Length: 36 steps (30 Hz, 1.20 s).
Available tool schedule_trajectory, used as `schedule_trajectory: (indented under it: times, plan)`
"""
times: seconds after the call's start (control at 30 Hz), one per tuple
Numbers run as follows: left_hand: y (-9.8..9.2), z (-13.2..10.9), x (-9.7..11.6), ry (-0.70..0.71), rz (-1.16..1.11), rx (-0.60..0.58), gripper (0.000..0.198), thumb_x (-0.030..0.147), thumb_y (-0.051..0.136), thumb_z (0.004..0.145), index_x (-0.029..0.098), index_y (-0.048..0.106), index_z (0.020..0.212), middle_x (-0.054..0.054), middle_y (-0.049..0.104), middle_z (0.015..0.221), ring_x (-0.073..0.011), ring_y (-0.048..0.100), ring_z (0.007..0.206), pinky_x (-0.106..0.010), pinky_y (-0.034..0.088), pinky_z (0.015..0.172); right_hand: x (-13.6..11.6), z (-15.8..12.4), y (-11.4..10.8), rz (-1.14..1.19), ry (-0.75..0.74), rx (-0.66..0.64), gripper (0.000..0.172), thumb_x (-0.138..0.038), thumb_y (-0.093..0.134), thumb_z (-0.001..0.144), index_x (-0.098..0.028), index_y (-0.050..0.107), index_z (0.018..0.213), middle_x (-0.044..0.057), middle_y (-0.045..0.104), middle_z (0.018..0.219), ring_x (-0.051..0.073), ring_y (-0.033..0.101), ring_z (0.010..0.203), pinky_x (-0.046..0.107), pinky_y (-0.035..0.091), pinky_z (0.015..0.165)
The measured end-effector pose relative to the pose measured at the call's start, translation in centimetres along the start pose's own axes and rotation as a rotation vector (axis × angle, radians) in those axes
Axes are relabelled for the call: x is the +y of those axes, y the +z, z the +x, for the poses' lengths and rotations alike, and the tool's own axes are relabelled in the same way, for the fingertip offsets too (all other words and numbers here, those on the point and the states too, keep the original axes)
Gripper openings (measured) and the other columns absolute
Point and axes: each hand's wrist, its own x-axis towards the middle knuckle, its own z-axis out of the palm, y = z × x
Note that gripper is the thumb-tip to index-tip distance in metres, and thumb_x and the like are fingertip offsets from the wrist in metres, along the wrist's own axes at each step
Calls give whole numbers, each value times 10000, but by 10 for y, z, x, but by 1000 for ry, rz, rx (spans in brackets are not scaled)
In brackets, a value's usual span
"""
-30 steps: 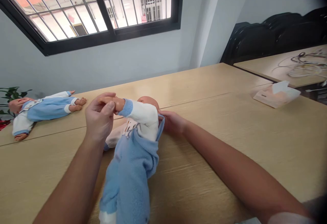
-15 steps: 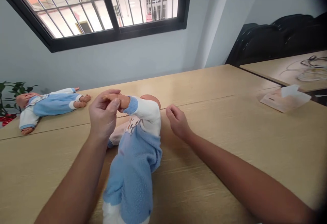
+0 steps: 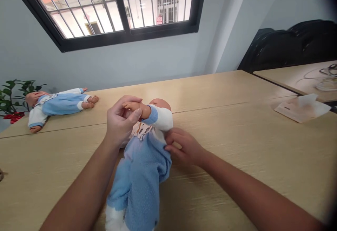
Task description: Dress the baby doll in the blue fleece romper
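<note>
A baby doll (image 3: 142, 167) in a blue and white fleecy outfit lies tilted on its side on the table, its head (image 3: 161, 103) away from me. My left hand (image 3: 117, 124) is closed around the doll's raised hand (image 3: 144, 111), just beyond the light-blue cuff. On the right side of its torso, my right hand (image 3: 186, 147) has its fingers curled against the doll's clothes (image 3: 161, 136), thumb and fingers pinching where the white top meets the blue. The fingertips there are partly hidden behind the fabric. The doll's other arm is mostly covered.
A second doll (image 3: 63, 104) in similar clothes lies at the far left beside a potted plant (image 3: 12, 92). To the right are a pack of tissues (image 3: 297, 110) and coiled cables (image 3: 328, 81) on another table. Dark chairs (image 3: 292, 45) stand behind.
My right hand has moved left from beside the doll onto its side and clothes. My left hand still grips the doll's hand. The whole view has shifted slightly.
</note>
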Motion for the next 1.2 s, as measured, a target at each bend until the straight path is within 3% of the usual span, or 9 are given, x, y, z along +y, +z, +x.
schedule_trajectory:
  times: [0.17,0.23,0.43,0.63,0.77,0.9,1.07,1.2]
  plan:
    - [-3,0,-5,-15,-49,46,425,591,785,764,216,730,955,-63,695,963,-213,662,871,-314,558,702,19,-13,10,154,424,253,365,-565,569,968,-253,501,791,-16,533,688,172,467,627,310,379,600]
    - [-3,0,-6,5,-51,44,391,561,787,778,217,733,957,-57,697,950,-206,658,867,-308,552,708,21,-15,11,266,486,297,376,-594,561,963,-254,521,807,-14,535,694,180,488,640,313,400,603]
    - [6,-5,6,111,55,-25,333,495,779,819,208,736,983,-61,707,969,-205,666,896,-314,560,752,12,-15,2,147,150,8,312,-537,637,943,-231,662,888,68,692,935,252,609,904,399,467,848]
    - [12,-9,16,184,113,-69,283,432,777,825,215,733,1002,-56,711,993,-217,667,962,-334,570,820,26,-19,5,227,424,171,296,-515,577,986,-247,695,1029,41,700,901,231,623,860,367,485,783]
    - [13,-12,12,103,152,-22,269,405,725,859,207,713,1041,-57,710,1039,-208,674,969,-323,572,818,29,-19,0,260,418,229,296,-527,591,975,-243,671,965,31,661,842,206,593,781,344,466,716]
    - [18,-18,9,100,186,10,237,366,704,868,201,693,1038,-57,705,1057,-205,673,983,-328,569,844,25,-20,-2,284,331,225,286,-477,753,869,-248,642,1000,-5,611,781,180,567,714,327,474,698]
    - [32,-30,16,234,251,-128,228,307,700,882,198,680,1081,-60,708,1060,-215,665,1030,-371,551,918,29,-17,4,224,381,209,209,-409,697,889,-224,617,836,-15,603,755,144,535,652,274,439,620]
    - [47,-44,25,374,338,-303,253,299,696,912,209,661,1145,-73,713,1097,-222,657,1064,-400,526,985,36,-16,5,237,428,251,176,-367,612,903,-214,655,980,-18,627,775,126,521,601,247,445,569]
